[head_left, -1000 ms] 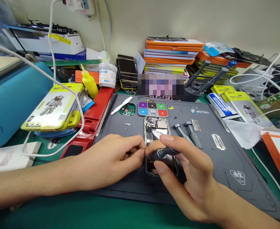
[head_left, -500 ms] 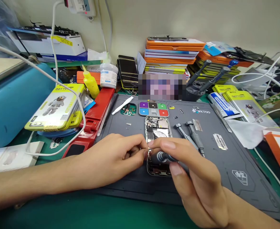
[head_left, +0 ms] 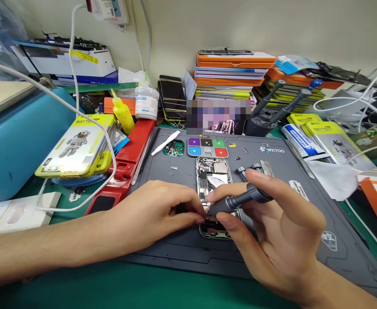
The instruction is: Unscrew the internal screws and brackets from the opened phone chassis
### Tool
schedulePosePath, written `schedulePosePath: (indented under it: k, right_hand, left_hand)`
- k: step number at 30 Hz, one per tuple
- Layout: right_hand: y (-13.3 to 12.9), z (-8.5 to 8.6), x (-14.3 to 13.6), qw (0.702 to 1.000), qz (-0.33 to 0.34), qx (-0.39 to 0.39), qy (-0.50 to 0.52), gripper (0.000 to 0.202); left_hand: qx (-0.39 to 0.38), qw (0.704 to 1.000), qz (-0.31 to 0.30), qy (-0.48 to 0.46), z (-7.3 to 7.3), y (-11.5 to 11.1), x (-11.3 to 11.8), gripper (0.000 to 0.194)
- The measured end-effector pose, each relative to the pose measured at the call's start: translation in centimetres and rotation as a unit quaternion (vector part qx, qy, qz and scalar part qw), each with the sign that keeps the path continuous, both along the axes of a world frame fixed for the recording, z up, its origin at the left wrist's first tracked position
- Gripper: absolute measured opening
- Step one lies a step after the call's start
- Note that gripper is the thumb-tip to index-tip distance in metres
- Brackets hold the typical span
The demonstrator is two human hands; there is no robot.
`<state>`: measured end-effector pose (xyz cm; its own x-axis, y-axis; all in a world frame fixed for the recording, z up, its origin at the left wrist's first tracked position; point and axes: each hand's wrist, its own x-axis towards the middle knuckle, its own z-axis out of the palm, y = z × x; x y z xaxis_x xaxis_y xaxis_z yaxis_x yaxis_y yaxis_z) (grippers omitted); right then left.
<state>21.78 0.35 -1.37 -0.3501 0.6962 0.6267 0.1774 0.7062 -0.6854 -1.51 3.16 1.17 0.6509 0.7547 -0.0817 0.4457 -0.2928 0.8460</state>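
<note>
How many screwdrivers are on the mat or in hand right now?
3: one held screwdriver in the right hand; two loose screwdrivers on the mat, mostly hidden behind that hand. Others may be hidden there.

Holds a dark grey screwdriver (head_left: 228, 205) in the right hand (head_left: 280, 227), slanted over an opened phone (head_left: 219, 166), with its tip hidden. Rests the left hand (head_left: 162, 208) at the phone's left edge, with thumb and forefinger just beside the screwdriver's lower end. Has a dark mat (head_left: 175, 251) beneath the phone, over a green surface (head_left: 117, 287). Shows a multicoloured pad (head_left: 207, 149) and a white tool (head_left: 165, 143) beyond the phone.
</note>
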Motion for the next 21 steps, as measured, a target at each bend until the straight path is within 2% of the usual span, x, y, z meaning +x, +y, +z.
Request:
schedulePosePath:
  k: [6,9,14,21]
  right_hand:
    - [0.02,0.55,-0.70,0.996,-0.063,-0.045,0.045,0.075]
    - [0.09,0.40,-0.34,0.997,-0.037,-0.063,0.009,0.075]
    - [-0.10,0.18,0.15,0.999,-0.006,-0.034,-0.033,0.081]
    - [-0.06,-0.40,0.20,0.999,-0.001,-0.026,-0.040,0.086]
  left_hand:
    - [-0.013,0.999,0.029,0.027,0.26,-0.11,0.15,0.008]
    - [0.004,0.999,0.029,0.033,0.26,-0.18,0.21,0.010]
    - [0.015,0.999,0.018,0.038,0.19,-0.25,0.17,0.011]
    - [0.037,0.999,-0.002,0.033,0.14,-0.09,0.05,0.011]
